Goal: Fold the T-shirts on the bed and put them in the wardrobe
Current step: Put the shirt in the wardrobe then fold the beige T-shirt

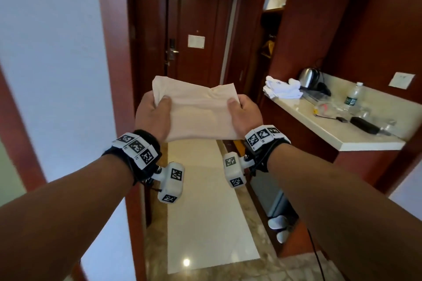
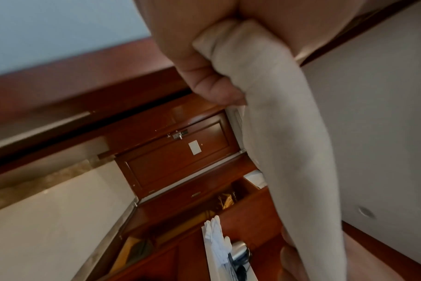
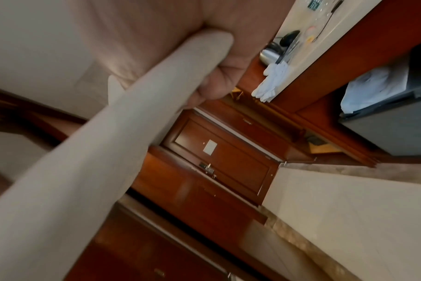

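Fingers hidden — hands (image 1: 196, 114) under T-shirt (image 1: 198, 109)

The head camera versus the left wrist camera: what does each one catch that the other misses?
Only the head view shows both hands, left hand and right hand, gripping the folded beige T-shirt by its sides, plus the clear plastic water bottle on the pale stone counter.

Only the left wrist view shows that hand's thumb pressed into the cloth from close up, and the ceiling.

Both show the dark red wooden door, the steel kettle and the white cloth gloves.
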The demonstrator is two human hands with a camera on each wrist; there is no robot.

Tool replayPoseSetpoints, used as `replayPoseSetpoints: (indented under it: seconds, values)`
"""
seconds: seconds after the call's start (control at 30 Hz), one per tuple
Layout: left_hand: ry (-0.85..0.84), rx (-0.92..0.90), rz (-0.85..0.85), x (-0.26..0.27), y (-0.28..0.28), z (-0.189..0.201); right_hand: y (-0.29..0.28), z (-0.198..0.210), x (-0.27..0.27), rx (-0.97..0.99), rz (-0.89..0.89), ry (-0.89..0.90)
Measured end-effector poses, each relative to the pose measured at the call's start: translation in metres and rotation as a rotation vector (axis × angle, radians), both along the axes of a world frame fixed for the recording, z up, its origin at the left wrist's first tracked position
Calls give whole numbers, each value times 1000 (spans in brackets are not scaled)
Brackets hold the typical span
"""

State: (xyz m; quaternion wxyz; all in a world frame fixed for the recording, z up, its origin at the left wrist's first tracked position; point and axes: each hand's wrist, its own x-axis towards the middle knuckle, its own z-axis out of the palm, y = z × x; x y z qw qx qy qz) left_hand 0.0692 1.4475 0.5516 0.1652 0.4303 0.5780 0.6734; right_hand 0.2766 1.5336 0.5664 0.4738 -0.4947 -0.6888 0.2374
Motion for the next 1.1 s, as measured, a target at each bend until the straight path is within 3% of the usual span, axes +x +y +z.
replayPoseSetpoints:
  seconds: [0.37,0.63,1.1]
  values:
    - [-33,45,-162,7,233,16,195,27,20,96,-159,-32]
    - [-17,40,-174,15,381,18,336,20,28,61,-185,12]
    - [-74,127,-210,31,713,38,667,54,44,118,-122,17]
